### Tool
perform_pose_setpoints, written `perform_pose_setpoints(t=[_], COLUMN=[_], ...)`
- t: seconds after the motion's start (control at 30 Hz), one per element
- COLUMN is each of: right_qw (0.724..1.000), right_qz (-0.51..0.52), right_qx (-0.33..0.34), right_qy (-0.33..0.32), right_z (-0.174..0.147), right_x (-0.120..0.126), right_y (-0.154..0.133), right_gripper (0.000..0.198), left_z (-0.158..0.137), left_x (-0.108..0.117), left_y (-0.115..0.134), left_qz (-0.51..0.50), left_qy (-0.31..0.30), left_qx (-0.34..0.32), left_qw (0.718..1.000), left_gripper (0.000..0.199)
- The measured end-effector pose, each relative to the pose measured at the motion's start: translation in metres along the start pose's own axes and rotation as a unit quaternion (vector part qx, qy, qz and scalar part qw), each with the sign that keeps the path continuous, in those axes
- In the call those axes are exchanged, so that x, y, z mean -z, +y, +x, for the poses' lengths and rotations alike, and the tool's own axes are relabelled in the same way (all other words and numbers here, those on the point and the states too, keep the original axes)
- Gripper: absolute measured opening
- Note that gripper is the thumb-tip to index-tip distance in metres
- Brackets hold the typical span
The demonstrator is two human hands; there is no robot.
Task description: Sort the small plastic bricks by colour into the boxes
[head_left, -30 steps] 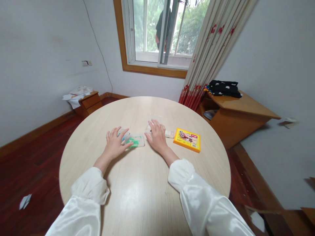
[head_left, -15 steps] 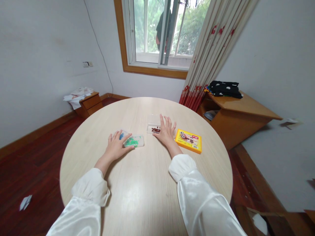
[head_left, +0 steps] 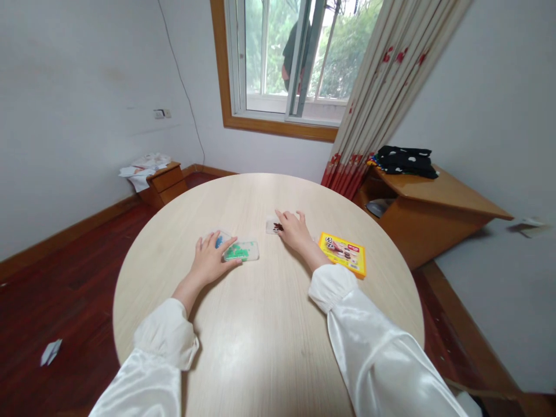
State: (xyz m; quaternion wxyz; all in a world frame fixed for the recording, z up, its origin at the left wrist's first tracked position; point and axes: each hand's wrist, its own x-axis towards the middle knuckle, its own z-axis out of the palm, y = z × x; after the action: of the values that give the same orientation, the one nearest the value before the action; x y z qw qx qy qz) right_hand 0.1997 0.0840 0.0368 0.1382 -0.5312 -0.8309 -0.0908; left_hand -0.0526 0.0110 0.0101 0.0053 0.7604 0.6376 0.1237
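My left hand (head_left: 207, 259) rests with fingers spread at two clear plastic boxes. One holds green bits (head_left: 241, 251), with my thumb and forefinger at its left end. The other, with blue bits (head_left: 220, 238), lies behind it, partly under my fingers. Farther back, my right hand (head_left: 294, 229) lies over a small clear box (head_left: 270, 226) of dark brown bits, fingers apart and slightly bent on its top. Its right part is hidden by the hand. A flat yellow box (head_left: 346, 253) with printed pictures and lettering lies beside my right wrist.
Everything lies on a round pale wooden table (head_left: 260, 324). A wooden cabinet (head_left: 434, 214) with folded black cloth (head_left: 406, 161) stands at the right. Papers (head_left: 145, 168) lie on a small wooden drawer unit at the left. A person (head_left: 295, 52) is outside the window.
The raised lid of the brown-bits box has come down, and my right hand now presses lower over it. The left hand stays at its boxes. The view has shifted slightly.
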Motion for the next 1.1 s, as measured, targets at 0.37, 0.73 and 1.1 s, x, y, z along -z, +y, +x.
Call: perform_pose_setpoints(t=[0.37,0.73,1.1], right_qw=[1.0,0.987,0.909], right_qz=[0.002,0.145,0.308], right_qx=[-0.023,-0.008,0.253], right_qy=[-0.015,-0.068,-0.123], right_z=[-0.016,0.012,0.006], right_x=[-0.025,0.007,0.01], right_y=[-0.011,-0.002,-0.07], right_gripper=[0.04,0.046,0.061], left_z=[0.001,0.001,-0.001], left_x=[-0.004,-0.005,-0.007], left_y=[-0.004,-0.021,-0.045], left_qz=[-0.033,-0.109,-0.187], left_qy=[0.015,0.041,0.048], left_qx=[0.004,-0.054,0.026], left_qw=[0.999,0.992,0.981], left_gripper=[0.064,0.087,0.1])
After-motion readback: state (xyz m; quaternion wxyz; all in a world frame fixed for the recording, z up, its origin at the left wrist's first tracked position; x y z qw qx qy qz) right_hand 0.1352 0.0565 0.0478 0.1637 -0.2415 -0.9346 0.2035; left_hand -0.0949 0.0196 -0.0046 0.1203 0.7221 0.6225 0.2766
